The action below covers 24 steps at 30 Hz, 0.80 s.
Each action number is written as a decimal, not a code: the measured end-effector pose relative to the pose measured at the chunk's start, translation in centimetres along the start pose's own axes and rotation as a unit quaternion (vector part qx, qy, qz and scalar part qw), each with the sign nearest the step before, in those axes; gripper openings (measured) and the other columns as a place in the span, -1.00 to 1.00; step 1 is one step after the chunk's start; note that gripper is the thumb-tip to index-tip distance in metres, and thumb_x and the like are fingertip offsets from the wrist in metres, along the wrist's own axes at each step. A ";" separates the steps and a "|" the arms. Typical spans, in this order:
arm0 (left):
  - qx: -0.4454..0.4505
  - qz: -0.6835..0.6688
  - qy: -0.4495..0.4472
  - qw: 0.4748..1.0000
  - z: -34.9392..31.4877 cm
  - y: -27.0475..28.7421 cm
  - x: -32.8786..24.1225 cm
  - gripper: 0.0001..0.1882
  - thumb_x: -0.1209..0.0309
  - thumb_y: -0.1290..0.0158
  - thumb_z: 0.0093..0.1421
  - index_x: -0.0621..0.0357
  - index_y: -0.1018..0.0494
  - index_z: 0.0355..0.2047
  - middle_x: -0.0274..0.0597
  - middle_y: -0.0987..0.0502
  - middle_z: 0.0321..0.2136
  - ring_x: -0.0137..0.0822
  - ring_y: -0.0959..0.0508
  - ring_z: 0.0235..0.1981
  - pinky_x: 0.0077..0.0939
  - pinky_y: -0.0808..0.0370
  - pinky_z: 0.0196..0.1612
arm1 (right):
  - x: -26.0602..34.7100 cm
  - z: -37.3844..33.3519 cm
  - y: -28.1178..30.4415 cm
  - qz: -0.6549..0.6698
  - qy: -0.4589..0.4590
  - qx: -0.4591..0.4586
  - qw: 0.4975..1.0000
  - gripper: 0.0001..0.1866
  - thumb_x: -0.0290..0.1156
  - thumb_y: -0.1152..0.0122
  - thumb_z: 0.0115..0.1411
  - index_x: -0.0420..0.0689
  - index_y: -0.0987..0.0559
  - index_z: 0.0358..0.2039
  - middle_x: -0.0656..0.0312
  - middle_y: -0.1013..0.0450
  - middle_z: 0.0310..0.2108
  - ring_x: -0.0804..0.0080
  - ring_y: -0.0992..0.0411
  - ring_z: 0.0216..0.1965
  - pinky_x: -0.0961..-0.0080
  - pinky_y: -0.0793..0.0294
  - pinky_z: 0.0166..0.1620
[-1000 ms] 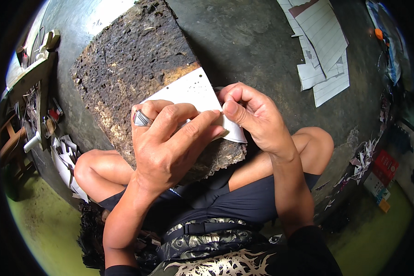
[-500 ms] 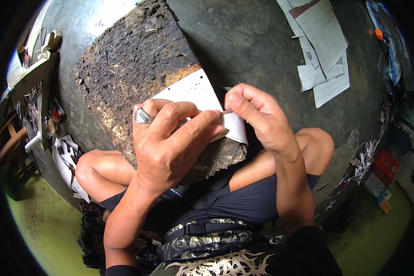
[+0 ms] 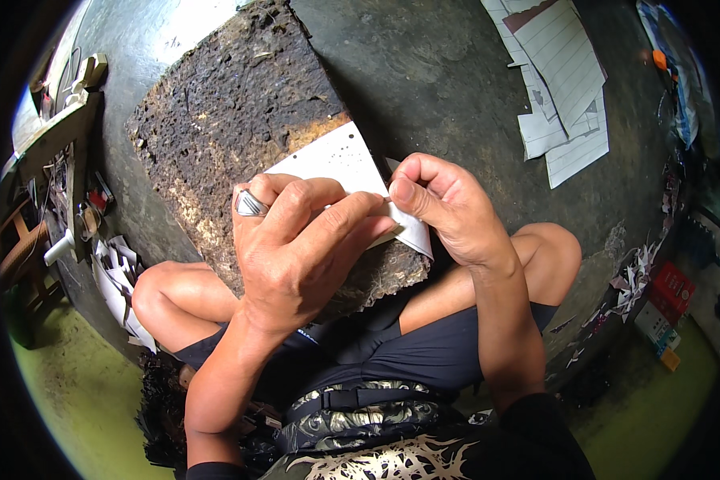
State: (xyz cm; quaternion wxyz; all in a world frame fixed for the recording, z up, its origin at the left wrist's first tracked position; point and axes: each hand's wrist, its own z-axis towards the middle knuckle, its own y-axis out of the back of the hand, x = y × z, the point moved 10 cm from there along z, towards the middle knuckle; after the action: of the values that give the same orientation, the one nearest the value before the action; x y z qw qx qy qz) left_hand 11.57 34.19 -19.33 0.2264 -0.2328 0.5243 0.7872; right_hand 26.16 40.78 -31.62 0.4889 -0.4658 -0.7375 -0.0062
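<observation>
A white sheet [image 3: 328, 156] with small dark holes or dots lies on a thick, rough, dark brown block [image 3: 224, 104]. Its near right part is curled over the block's edge. My left hand [image 3: 296, 248], a silver ring on one finger, bends over the sheet; index finger and thumb close on its right edge. My right hand [image 3: 452, 204] meets those fingertips from the right, thumb and forefinger pinched together at the sheet's edge. Whatever is in that pinch is too small or hidden to make out.
The block rests on a dark grey floor [image 3: 432, 72] between my crossed legs. Cut white sheets [image 3: 564, 88] lie at the far right. Paper scraps [image 3: 118, 276] are heaped on the left, with more shreds [image 3: 636, 272] at the right. A wooden stand [image 3: 64, 136] is at the left edge.
My right hand has shifted slightly down, its fingertips closer to the left ones. A thin, short piece that showed between the fingertips is no longer visible. My left hand is almost unmoved.
</observation>
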 end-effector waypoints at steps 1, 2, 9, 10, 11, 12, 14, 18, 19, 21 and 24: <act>-0.003 -0.001 -0.001 1.000 0.0 0.0 0.0 -0.68 0.32 -0.60 0.06 -0.08 -0.79 -0.17 -0.45 -0.58 -0.32 -0.31 -0.51 -0.32 -0.25 -0.36 -0.24 | 0.0 0.0 0.0 0.001 0.000 -0.002 1.000 -0.75 -0.16 -0.42 0.56 -0.05 -0.63 -0.16 0.53 -0.52 -0.23 0.80 -0.41 -0.17 0.72 -0.44 -0.03; -0.006 -0.003 -0.002 1.000 0.1 0.0 0.0 -0.68 0.32 -0.60 0.06 -0.08 -0.79 -0.17 -0.45 -0.57 -0.32 -0.31 -0.51 -0.33 -0.25 -0.36 -0.25 | 0.0 -0.1 0.1 0.003 -0.007 -0.006 1.000 -0.75 -0.16 -0.42 0.56 -0.05 -0.63 -0.16 0.53 -0.53 -0.23 0.80 -0.42 -0.17 0.73 -0.45 -0.03; -0.011 0.005 -0.011 1.000 0.2 0.3 -0.3 -0.70 0.33 -0.60 0.06 -0.08 -0.78 -0.18 -0.45 -0.60 -0.31 -0.31 -0.52 -0.33 -0.26 -0.37 -0.26 | 0.3 -0.5 0.3 -0.024 -0.026 -0.027 0.999 -0.78 -0.20 -0.42 0.57 -0.06 -0.64 -0.15 0.54 -0.54 -0.24 0.83 -0.44 -0.18 0.75 -0.47 -0.06; -0.011 0.007 -0.010 1.000 0.2 0.3 -0.4 -0.70 0.33 -0.60 0.06 -0.08 -0.78 -0.19 -0.45 -0.60 -0.31 -0.31 -0.52 -0.33 -0.26 -0.37 -0.26 | 0.4 -0.6 0.3 -0.040 -0.027 -0.029 0.998 -0.78 -0.21 -0.42 0.57 -0.06 -0.64 -0.14 0.54 -0.54 -0.23 0.83 -0.44 -0.18 0.75 -0.48 -0.07; -0.010 0.008 -0.010 1.000 0.2 0.2 -0.4 -0.70 0.33 -0.59 0.06 -0.08 -0.78 -0.19 -0.45 -0.61 -0.31 -0.31 -0.53 -0.33 -0.25 -0.38 -0.26 | 0.7 -0.6 0.3 -0.040 -0.017 -0.037 0.998 -0.78 -0.21 -0.42 0.57 -0.06 -0.64 -0.14 0.54 -0.54 -0.23 0.83 -0.45 -0.18 0.75 -0.48 -0.07; -0.011 0.006 -0.010 1.000 0.2 0.2 -0.4 -0.70 0.33 -0.59 0.06 -0.08 -0.78 -0.19 -0.45 -0.61 -0.31 -0.31 -0.53 -0.33 -0.25 -0.37 -0.26 | 0.9 -0.6 0.3 -0.050 -0.005 -0.044 0.998 -0.78 -0.21 -0.42 0.57 -0.07 -0.63 -0.14 0.53 -0.54 -0.23 0.82 -0.45 -0.18 0.76 -0.48 -0.07; -0.011 0.003 -0.007 1.000 0.3 0.1 -0.3 -0.71 0.33 -0.59 0.06 -0.09 -0.78 -0.20 -0.46 -0.61 -0.31 -0.31 -0.53 -0.32 -0.25 -0.37 -0.26 | 1.2 -0.4 0.0 -0.068 0.016 -0.046 0.996 -0.75 -0.18 -0.44 0.55 -0.09 -0.64 -0.13 0.50 -0.56 -0.26 0.82 -0.45 -0.23 0.74 -0.48 -0.15; -0.010 -0.001 -0.004 1.000 0.3 0.1 -0.2 -0.70 0.32 -0.60 0.05 -0.10 -0.78 -0.20 -0.46 -0.60 -0.31 -0.31 -0.53 -0.31 -0.27 -0.38 -0.23 | 0.6 -0.1 -0.5 -0.009 -0.002 -0.014 1.000 -0.74 -0.17 -0.47 0.53 -0.08 -0.64 -0.13 0.49 -0.56 -0.26 0.81 -0.47 -0.23 0.74 -0.49 -0.15; -0.008 -0.002 0.000 1.000 0.3 0.1 -0.1 -0.70 0.32 -0.60 0.05 -0.10 -0.78 -0.20 -0.46 -0.60 -0.31 -0.31 -0.53 -0.31 -0.27 -0.38 -0.22 | 0.2 -0.2 -0.6 0.028 -0.020 -0.002 0.999 -0.76 -0.20 -0.47 0.53 -0.07 -0.63 -0.13 0.51 -0.55 -0.22 0.80 -0.47 -0.18 0.75 -0.50 -0.07; -0.005 -0.006 0.007 1.000 0.4 0.1 -0.1 -0.70 0.32 -0.60 0.05 -0.10 -0.78 -0.20 -0.46 -0.60 -0.31 -0.31 -0.53 -0.31 -0.27 -0.38 -0.21 | 0.2 -0.1 -0.4 0.030 -0.004 -0.011 0.999 -0.71 -0.14 -0.48 0.52 -0.10 -0.65 -0.12 0.47 -0.59 -0.27 0.80 -0.48 -0.27 0.72 -0.51 -0.20; 0.001 -0.010 0.020 1.000 0.4 0.0 0.0 -0.69 0.32 -0.60 0.04 -0.10 -0.78 -0.20 -0.46 -0.60 -0.31 -0.31 -0.53 -0.30 -0.28 -0.38 -0.19 | 0.0 0.0 -0.3 0.043 -0.001 -0.007 0.999 -0.68 -0.12 -0.48 0.52 -0.12 -0.67 -0.11 0.44 -0.62 -0.29 0.79 -0.51 -0.31 0.70 -0.54 -0.26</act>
State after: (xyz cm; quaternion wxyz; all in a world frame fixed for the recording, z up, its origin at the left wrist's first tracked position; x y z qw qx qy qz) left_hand 11.52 34.55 -19.22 0.2238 -0.2537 0.5270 0.7797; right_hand 25.93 40.60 -31.51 0.4847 -0.5006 -0.7171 0.0106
